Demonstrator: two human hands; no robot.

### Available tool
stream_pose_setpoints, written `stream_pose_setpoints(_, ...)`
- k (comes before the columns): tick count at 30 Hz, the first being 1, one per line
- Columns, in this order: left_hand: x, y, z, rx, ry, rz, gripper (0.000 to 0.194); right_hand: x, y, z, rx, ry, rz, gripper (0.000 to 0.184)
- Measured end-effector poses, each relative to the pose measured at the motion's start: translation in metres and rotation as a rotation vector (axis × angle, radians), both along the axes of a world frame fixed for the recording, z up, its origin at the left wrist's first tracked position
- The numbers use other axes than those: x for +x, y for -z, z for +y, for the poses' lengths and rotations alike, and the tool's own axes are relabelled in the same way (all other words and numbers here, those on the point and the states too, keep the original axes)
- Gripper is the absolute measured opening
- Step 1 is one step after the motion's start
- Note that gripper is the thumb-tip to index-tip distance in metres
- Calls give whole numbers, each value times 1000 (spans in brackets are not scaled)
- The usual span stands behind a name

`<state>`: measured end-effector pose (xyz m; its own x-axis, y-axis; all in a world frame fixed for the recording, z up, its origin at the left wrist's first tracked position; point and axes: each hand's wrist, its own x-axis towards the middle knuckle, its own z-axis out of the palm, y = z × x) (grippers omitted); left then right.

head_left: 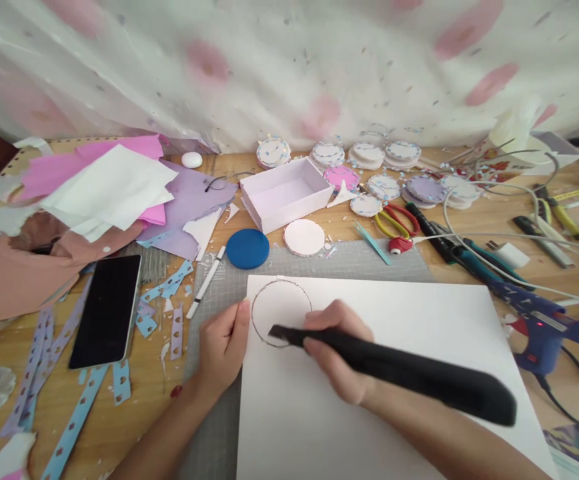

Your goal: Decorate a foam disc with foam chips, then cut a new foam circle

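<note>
A large white foam board (394, 347) lies tilted slightly on the cutting mat, with a rough dark circle (253, 313) marked near its upper left corner. My left hand (224, 343) is closed at the board's left edge, thumb up along it, other fingers curled. My right hand (342, 350) grips a long black utility knife (414, 370); its blurred dark tip is over the circle's lower part, and whether it touches the board I cannot tell. Beyond the board are a blue disc (247, 249) and a pale pink disc (304, 237). A white marker (206, 283) lies left of them.
Behind stand a white open box (287, 193) and several decorated discs (327, 154). A phone (105, 312) and paper strips (77, 420) lie left, below coloured sheets (189, 200). Right are red-and-yellow-handled pliers (394, 223), a blue glue gun (542, 330) and looping white cables (499, 267).
</note>
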<state>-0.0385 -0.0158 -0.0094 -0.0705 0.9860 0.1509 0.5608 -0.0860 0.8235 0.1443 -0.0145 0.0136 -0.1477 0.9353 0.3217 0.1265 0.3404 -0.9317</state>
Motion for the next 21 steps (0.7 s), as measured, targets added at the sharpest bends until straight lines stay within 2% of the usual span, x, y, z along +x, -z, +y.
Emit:
stream_pose_setpoints(2,-1,-1,0,-34,7,-42,39,12,-7,10,-62,139,18,10)
stream_pose_setpoints(5,-2,-4,0,-80,6,-118,38,33,-15,34,-28,353,-77,13)
stream_pose_setpoints(8,-2,-6,0,-133,10,-206,38,51,-13,53,-42,460,-176,14)
stream_pose_setpoints(11,0,-9,2,-277,47,-421,37,57,-5,54,-121,420,-194,13)
stream_pose_setpoints(15,2,-14,3,-722,47,-937,40,48,2,41,-150,345,-196,13)
stream_pose_setpoints(18,1,-17,2,-941,52,-1060,45,42,6,38,-149,309,-201,14)
stream_pose_setpoints(21,0,-19,0,-972,34,-1087,51,43,10,42,-186,272,-143,12)
